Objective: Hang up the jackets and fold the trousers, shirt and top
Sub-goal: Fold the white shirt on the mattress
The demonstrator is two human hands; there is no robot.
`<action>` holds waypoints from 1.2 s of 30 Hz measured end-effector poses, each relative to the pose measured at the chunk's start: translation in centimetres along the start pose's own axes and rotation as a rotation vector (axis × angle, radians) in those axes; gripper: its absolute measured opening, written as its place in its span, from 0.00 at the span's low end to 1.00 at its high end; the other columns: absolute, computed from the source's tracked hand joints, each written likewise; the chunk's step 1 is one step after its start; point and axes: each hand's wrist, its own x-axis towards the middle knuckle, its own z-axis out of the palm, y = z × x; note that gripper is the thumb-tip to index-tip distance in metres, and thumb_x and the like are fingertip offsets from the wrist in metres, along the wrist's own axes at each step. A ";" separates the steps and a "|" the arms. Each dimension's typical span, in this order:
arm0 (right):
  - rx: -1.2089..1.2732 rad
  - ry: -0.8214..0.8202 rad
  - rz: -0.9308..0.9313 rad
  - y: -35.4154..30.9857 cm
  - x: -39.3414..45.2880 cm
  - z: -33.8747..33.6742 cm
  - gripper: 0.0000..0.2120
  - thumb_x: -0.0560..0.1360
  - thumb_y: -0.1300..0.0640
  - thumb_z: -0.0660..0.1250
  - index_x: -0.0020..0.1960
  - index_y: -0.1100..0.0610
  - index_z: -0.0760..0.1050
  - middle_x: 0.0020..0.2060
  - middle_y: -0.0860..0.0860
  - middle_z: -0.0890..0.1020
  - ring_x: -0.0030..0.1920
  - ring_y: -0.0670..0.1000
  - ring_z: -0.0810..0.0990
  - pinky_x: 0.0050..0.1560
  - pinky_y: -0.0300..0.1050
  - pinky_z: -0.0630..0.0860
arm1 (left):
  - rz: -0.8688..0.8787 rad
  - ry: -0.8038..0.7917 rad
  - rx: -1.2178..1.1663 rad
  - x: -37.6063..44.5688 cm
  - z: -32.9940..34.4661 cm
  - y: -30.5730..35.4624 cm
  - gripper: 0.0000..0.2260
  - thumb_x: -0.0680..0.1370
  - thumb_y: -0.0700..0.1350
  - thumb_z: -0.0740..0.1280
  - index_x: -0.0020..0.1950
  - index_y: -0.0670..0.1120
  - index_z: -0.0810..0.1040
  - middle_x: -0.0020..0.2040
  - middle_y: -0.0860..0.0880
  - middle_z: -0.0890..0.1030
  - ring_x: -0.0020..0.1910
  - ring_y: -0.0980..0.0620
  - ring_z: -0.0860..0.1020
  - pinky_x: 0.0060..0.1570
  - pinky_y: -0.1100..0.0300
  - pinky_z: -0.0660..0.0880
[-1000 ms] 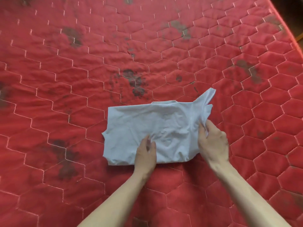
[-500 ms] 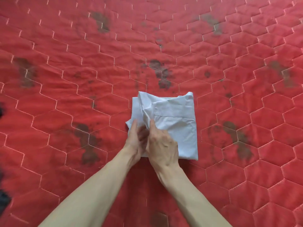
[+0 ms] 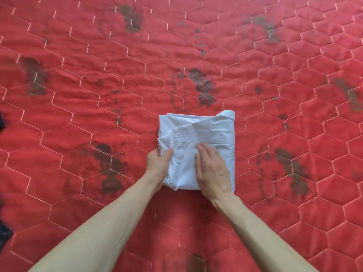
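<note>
Your shirt lies just right of the frame's centre on the red quilt, folded into a compact, roughly square bundle. It is pale blue-white, with a stitched hem running across its upper half and a folded edge sticking up at its upper right corner. The left side of the bundle is bunched and creased; the right side lies smoother.

Your left hand clasps the bundle's left edge, thumb on top of the cloth and the other fingers hidden under or behind it, so it has a pinch hold on the shirt. Your right hand lies flat on the lower middle of the bundle, fingers spread straight and pointing up-frame, pressing down and gripping nothing.

The quilt carries dark stains scattered across it. Something dark shows at the lower left edge of the frame, too cut off to identify.
</note>
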 end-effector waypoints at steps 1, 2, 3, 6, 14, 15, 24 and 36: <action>-0.061 0.006 0.006 1.1 0.6 -0.2 0.21 0.86 0.56 0.59 0.77 0.61 0.70 0.75 0.59 0.73 0.76 0.60 0.70 0.74 0.57 0.68 | 0.042 -0.016 0.061 0.1 -0.2 0.1 0.03 0.82 0.41 0.69 0.50 0.46 0.82 0.44 0.50 0.86 0.41 0.54 0.85 0.35 0.65 0.80; -0.125 -0.007 0.014 2.2 1.3 -0.3 0.23 0.86 0.54 0.58 0.80 0.60 0.66 0.79 0.59 0.67 0.80 0.59 0.65 0.77 0.58 0.65 | 0.084 -0.044 0.128 0.3 -0.5 0.1 0.04 0.82 0.42 0.69 0.48 0.48 0.82 0.44 0.52 0.86 0.40 0.56 0.85 0.34 0.66 0.78; -0.185 -0.029 0.023 3.2 2.1 -0.2 0.26 0.86 0.51 0.57 0.82 0.58 0.61 0.82 0.57 0.62 0.82 0.58 0.59 0.78 0.58 0.61 | 0.114 -0.080 0.181 0.6 -0.6 0.1 0.05 0.83 0.43 0.68 0.49 0.48 0.82 0.45 0.52 0.86 0.42 0.57 0.85 0.37 0.66 0.79; -0.331 -0.118 0.049 5.8 4.4 0.1 0.32 0.86 0.42 0.52 0.86 0.52 0.48 0.85 0.52 0.49 0.85 0.55 0.47 0.81 0.59 0.52 | 0.140 -0.133 0.319 1.2 -0.5 0.6 0.12 0.86 0.51 0.61 0.53 0.47 0.80 0.47 0.53 0.84 0.46 0.56 0.82 0.46 0.64 0.78; -0.339 -0.149 0.067 8.3 6.4 3.2 0.36 0.85 0.37 0.49 0.86 0.50 0.42 0.85 0.51 0.44 0.84 0.54 0.41 0.83 0.59 0.45 | 0.376 0.470 0.519 0.3 0.5 0.7 0.14 0.84 0.45 0.61 0.68 0.44 0.70 0.58 0.45 0.77 0.57 0.41 0.75 0.54 0.48 0.70; -0.330 -0.145 0.064 8.5 6.3 3.5 0.36 0.85 0.37 0.49 0.86 0.50 0.41 0.85 0.51 0.43 0.84 0.54 0.41 0.83 0.59 0.44 | 0.497 0.499 0.601 -0.1 0.6 0.7 0.17 0.83 0.44 0.63 0.71 0.43 0.70 0.63 0.43 0.74 0.62 0.42 0.73 0.61 0.47 0.69; -0.225 -0.074 0.101 7.9 4.5 3.1 0.33 0.84 0.39 0.46 0.86 0.52 0.47 0.85 0.51 0.47 0.85 0.52 0.44 0.83 0.59 0.48 | 0.899 -0.152 1.553 1.6 2.6 -3.3 0.29 0.86 0.55 0.49 0.86 0.46 0.54 0.85 0.42 0.53 0.85 0.42 0.49 0.82 0.40 0.47; -0.308 0.029 0.120 9.4 -0.8 4.2 0.36 0.84 0.38 0.50 0.85 0.56 0.49 0.85 0.53 0.50 0.85 0.54 0.47 0.83 0.60 0.49 | 0.994 0.030 1.377 3.7 -1.3 -4.9 0.32 0.84 0.60 0.55 0.85 0.48 0.58 0.86 0.44 0.51 0.85 0.43 0.49 0.82 0.40 0.48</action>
